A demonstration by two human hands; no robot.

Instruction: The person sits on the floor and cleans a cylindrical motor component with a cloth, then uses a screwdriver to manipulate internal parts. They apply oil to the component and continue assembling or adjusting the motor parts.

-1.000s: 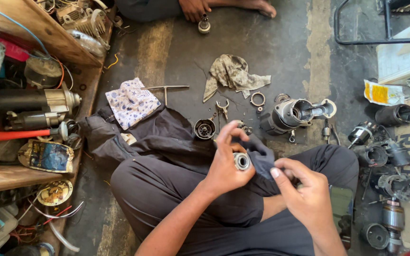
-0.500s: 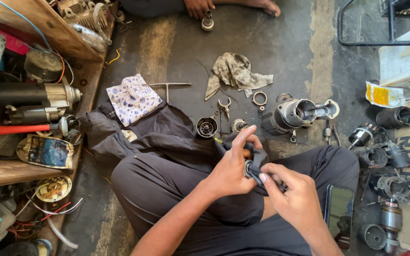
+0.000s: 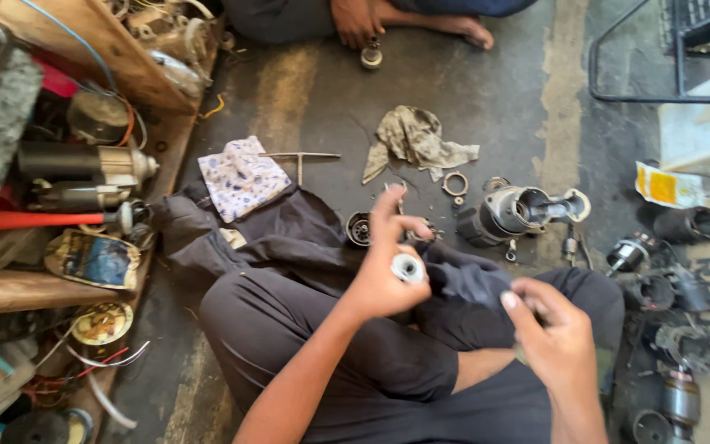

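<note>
**Two hands, a small metal part and a dark cloth**

A person sits on the floor (image 3: pixel 322 90) with legs crossed. The left hand (image 3: pixel 388 271) is closed around a small round metal part (image 3: pixel 408 267). The part sits in the palm, with its shiny end facing up. The pointer finger of this hand sticks up.

The right hand (image 3: pixel 556 337) is lower and to the right. Its fingers are curled, and they pinch the edge of a dark cloth (image 3: pixel 470 279). The cloth lies over the lap, between the two hands, just beside the metal part.

On the floor in front of the knees is a round bearing (image 3: pixel 360 228). Near it is a grey motor housing (image 3: pixel 519 210). A metal ring (image 3: pixel 454 183) lies close by. A dirty rag (image 3: pixel 417 140) sits farther up. A T-shaped tool (image 3: pixel 299 160) lies beside a flowered cloth (image 3: pixel 242 177). A black bundle of cloth (image 3: pixel 232 234) lies by the left knee.

On the left is a wooden shelf (image 3: pixel 10 288) full of old motor parts. More dark motor parts (image 3: pixel 667 279) lie on the right.

At the top, another person's hand (image 3: pixel 353 18) rests by a small metal piece (image 3: pixel 371 56), well apart from the two hands.
</note>
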